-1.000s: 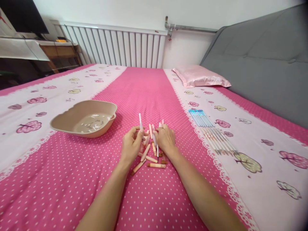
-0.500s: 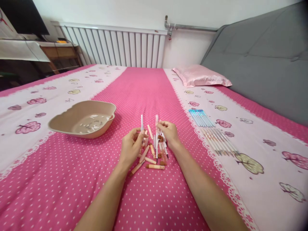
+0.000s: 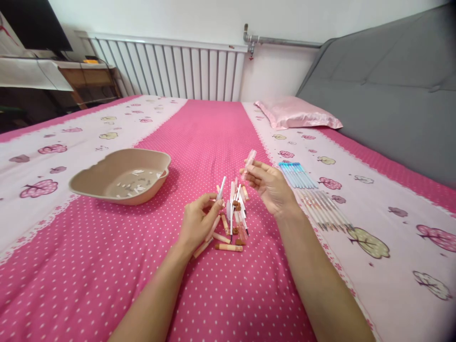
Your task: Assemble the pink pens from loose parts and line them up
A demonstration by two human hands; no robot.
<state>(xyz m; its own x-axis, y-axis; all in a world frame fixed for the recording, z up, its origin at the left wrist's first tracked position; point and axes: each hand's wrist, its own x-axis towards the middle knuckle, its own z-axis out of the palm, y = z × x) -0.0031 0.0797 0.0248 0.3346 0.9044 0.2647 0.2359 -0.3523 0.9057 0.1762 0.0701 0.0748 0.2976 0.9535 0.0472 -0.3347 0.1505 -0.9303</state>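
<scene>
meanwhile left hand (image 3: 197, 223) pinching white refill (image 3: 221, 187), right hand (image 3: 270, 187) lifting clear barrel (image 3: 249, 160)

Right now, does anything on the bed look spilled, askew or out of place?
Only the pen parts: they lie in a loose, crisscrossed heap between the left hand, pinching a white refill, and the right hand, pinching a pink barrel, while the pens to the right sit in neat rows. White scraps litter the beige tray.

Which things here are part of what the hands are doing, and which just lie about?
In use: left hand with a thin white tube; right hand with a clear pink piece; pile of pen parts; row of pens; beige bowl.
Lying about: pink pillow; radiator; grey headboard.
</scene>
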